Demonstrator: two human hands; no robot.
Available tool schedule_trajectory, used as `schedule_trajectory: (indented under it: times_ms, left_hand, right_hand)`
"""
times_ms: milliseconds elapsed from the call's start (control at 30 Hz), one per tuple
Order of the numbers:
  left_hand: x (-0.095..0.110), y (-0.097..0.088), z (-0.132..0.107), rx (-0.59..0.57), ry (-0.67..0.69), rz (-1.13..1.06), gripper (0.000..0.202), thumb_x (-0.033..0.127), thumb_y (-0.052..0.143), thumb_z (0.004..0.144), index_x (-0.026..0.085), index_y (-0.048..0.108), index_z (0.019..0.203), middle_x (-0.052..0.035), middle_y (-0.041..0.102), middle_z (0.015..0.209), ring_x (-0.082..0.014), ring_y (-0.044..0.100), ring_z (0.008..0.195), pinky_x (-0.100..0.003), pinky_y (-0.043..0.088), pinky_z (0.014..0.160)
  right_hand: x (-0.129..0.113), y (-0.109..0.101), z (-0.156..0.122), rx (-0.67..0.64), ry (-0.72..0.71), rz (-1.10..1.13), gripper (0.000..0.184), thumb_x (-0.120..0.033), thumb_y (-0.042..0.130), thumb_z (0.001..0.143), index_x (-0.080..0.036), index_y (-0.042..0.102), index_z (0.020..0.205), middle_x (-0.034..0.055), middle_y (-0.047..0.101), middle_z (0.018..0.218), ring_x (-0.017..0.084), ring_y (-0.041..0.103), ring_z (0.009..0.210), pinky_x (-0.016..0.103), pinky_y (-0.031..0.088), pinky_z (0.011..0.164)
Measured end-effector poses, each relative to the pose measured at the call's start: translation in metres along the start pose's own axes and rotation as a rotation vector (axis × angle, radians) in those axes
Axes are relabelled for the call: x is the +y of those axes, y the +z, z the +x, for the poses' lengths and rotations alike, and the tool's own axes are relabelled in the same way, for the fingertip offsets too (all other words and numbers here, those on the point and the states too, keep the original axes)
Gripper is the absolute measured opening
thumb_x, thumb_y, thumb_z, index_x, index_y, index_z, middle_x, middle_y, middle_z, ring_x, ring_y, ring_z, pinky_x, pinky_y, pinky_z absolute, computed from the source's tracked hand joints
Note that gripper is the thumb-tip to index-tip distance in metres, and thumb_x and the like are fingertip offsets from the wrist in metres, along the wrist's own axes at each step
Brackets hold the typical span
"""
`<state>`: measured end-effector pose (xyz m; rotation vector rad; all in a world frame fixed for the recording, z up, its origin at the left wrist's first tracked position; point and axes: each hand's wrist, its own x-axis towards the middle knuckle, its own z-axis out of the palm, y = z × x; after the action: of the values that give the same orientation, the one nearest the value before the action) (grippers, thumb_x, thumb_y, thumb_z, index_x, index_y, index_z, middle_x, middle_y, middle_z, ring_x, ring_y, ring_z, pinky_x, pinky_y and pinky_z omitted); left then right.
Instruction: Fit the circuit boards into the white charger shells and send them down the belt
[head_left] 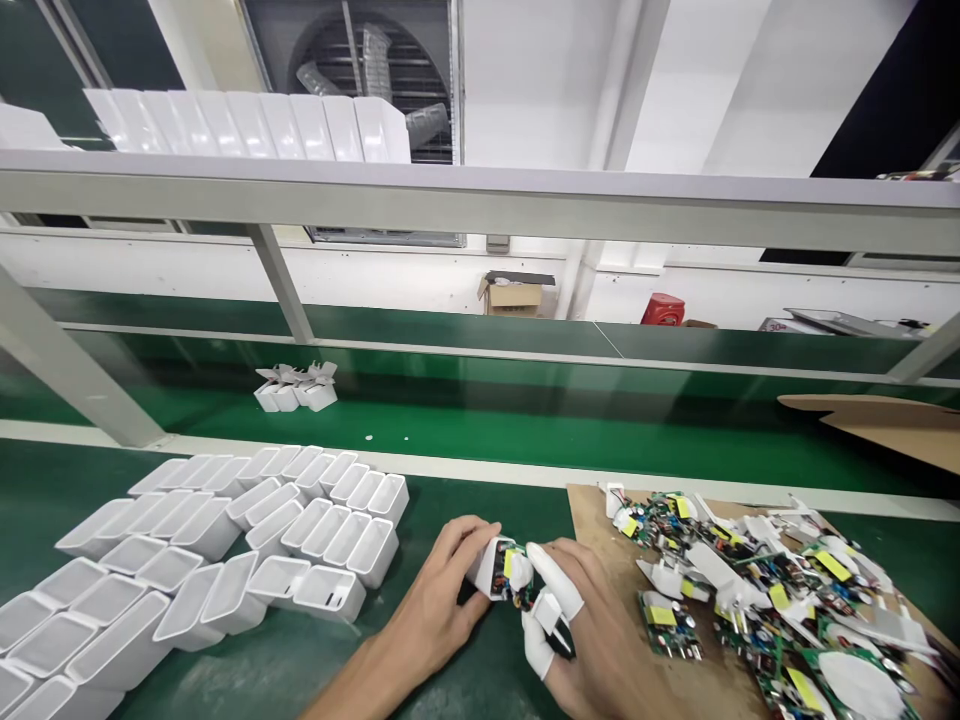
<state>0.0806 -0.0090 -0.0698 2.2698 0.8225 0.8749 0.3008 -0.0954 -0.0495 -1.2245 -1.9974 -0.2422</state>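
Observation:
My left hand (439, 590) is closed around a small white plastic case (484, 570), its open end facing right. At that opening sits a circuit board (516, 572) with yellow tape and a white blob, partly inside the case. My right hand (585, 610), with white covers on the thumb and a finger, pinches the board's side. A small white piece with a black end (551, 618) lies between those fingers; how it joins the board I cannot tell.
Rows of open white cases (330, 590) stand on the green table to the left. Many circuit boards (750, 570) lie heaped on a cardboard sheet (592, 520) at right. Beyond runs a green conveyor belt (465, 425) with several white parts (296, 390). A shelf (525, 205) crosses above.

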Motion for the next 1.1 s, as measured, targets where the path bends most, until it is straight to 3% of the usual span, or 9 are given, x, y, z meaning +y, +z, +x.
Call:
schedule_trajectory:
  times_ms: [400,733,1100]
  left_hand:
    - [0.002,0.0,0.0,-0.007,0.013,0.023,0.067,0.004,0.057,0.094,0.037,0.045,0.152,-0.0084,0.052,0.141,-0.0265,0.056,0.134,-0.041,0.049,0.116]
    - [0.006,0.0,0.001,-0.037,-0.016,-0.002,0.065,0.005,0.056,0.093,0.033,0.046,0.15,-0.0097,0.052,0.141,-0.027,0.057,0.132,-0.041,0.05,0.115]
    - [0.008,0.0,0.001,-0.047,-0.032,-0.019,0.068,0.004,0.056,0.092,0.035,0.043,0.151,-0.0082,0.049,0.141,-0.026,0.055,0.134,-0.04,0.048,0.115]
  right_hand:
    - [0.0,0.001,0.0,-0.045,0.028,-0.049,0.068,-0.006,0.05,0.089,-0.013,0.039,0.155,0.0169,0.068,0.128,0.034,0.063,0.125,0.051,0.063,0.097]
    - [0.001,0.001,-0.006,-0.077,0.114,0.045,0.072,-0.007,0.051,0.093,-0.02,0.032,0.161,0.0148,0.063,0.135,0.03,0.058,0.132,0.049,0.06,0.106]
    - [0.003,0.002,-0.01,-0.094,0.109,0.068,0.074,-0.006,0.054,0.094,-0.02,0.029,0.162,0.0153,0.06,0.138,0.03,0.055,0.135,0.05,0.058,0.108]
